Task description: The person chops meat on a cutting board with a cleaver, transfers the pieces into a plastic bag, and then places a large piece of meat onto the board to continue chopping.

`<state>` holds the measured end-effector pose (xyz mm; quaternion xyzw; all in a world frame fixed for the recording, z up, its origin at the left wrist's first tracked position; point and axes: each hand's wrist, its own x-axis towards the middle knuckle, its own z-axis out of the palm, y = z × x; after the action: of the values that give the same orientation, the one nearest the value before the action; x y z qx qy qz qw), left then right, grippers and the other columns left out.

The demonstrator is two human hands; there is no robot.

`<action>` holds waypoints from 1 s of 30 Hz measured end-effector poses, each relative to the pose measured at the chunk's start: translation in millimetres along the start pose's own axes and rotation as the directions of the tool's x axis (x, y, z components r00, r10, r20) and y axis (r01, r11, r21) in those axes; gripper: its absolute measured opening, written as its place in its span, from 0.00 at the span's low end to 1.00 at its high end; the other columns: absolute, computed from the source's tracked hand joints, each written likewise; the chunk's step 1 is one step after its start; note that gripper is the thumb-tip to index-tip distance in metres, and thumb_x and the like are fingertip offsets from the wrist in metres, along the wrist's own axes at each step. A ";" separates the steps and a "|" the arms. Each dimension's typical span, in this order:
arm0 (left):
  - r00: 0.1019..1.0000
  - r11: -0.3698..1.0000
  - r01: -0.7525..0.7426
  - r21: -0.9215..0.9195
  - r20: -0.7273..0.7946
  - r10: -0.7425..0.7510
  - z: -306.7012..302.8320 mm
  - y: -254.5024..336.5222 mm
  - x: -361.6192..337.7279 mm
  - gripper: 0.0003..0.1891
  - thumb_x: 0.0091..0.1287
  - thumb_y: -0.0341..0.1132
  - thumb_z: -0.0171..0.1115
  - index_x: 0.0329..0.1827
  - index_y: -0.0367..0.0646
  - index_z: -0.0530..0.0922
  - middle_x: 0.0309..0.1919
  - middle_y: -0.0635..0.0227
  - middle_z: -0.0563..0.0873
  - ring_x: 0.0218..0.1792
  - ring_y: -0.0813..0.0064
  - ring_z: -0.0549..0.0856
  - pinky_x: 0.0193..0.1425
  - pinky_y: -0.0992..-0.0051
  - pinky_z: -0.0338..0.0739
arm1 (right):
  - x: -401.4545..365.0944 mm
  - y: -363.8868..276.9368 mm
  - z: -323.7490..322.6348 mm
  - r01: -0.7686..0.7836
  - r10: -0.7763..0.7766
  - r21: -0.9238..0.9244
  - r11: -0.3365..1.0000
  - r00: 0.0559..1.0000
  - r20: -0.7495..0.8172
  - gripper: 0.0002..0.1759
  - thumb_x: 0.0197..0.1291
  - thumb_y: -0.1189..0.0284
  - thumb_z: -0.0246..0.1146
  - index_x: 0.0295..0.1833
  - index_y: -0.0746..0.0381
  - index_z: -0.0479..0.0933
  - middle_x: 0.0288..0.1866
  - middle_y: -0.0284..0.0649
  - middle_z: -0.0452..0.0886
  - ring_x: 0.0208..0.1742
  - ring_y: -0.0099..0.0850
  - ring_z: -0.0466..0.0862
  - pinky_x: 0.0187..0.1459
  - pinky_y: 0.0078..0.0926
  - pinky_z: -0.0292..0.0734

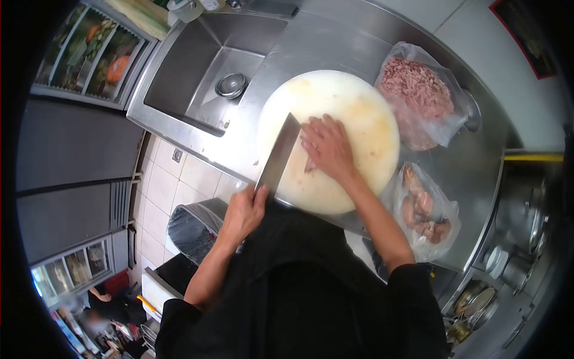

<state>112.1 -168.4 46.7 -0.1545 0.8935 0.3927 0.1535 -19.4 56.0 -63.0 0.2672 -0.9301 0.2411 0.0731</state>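
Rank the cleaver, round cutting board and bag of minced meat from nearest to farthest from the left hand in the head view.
1. Cleaver, gripped in the left hand.
2. Round cutting board, ahead and to the right.
3. Bag of minced meat, across the board, at its far right side.

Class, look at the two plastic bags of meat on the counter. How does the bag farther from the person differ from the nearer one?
The far bag holds many small chopped bits, while the near bag holds a few larger pieces. The far bag looks fuller than the near bag. Both are see-through and rest on the metal counter.
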 end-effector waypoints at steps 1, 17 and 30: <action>1.000 1.000 -0.005 -0.002 0.002 0.005 1.4 -3.7 1.1 0.21 0.79 0.42 0.58 0.36 0.28 0.79 0.26 0.32 0.79 0.31 0.31 0.81 0.35 0.50 0.73 | 0.8 1.4 1.0 0.011 -0.010 0.021 1.000 1.000 -0.026 0.25 0.71 0.58 0.61 0.69 0.55 0.79 0.74 0.40 0.76 0.76 0.50 0.68 0.76 0.57 0.59; 0.989 0.987 0.133 -0.086 0.082 -0.126 -5.7 1.6 3.1 0.20 0.80 0.42 0.56 0.38 0.29 0.79 0.21 0.38 0.80 0.24 0.39 0.84 0.32 0.50 0.75 | -31.3 -20.0 -59.3 -0.123 0.118 -0.038 0.992 0.987 -0.113 0.24 0.70 0.63 0.63 0.67 0.62 0.78 0.66 0.48 0.79 0.72 0.52 0.72 0.74 0.57 0.62; 0.968 0.947 -0.249 0.201 0.083 0.237 24.3 62.0 37.2 0.16 0.78 0.39 0.58 0.36 0.32 0.76 0.20 0.34 0.80 0.27 0.29 0.81 0.34 0.40 0.75 | -37.9 -20.8 -17.5 -0.178 0.248 0.236 0.955 0.918 -0.310 0.10 0.58 0.80 0.67 0.47 0.65 0.86 0.47 0.44 0.87 0.56 0.46 0.83 0.57 0.41 0.79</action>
<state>57.6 -116.0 56.9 -0.0146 0.9373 0.3166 0.1452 23.9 66.7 -49.3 0.1251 -0.8979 0.3835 0.1762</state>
